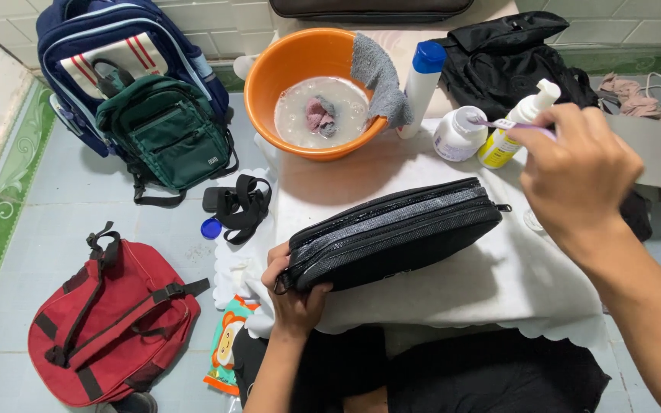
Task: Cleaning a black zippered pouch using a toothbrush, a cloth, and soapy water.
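A black zippered pouch (395, 229) stands on its edge on a white cloth (514, 283) over a low table. My left hand (294, 291) grips the pouch's near left end. My right hand (579, 180) is raised above the cloth to the right, shut on a thin purple toothbrush (512, 125) whose head reaches toward a small white jar (458, 134) and a yellow pump bottle (510, 130).
An orange basin (311, 88) of cloudy water with a soaked cloth, a grey rag over its rim, stands behind. A white bottle with a blue cap (422, 84), a black bag (510, 57), red (109, 321), green (166, 134) and navy (109, 38) backpacks lie around on the tiled floor.
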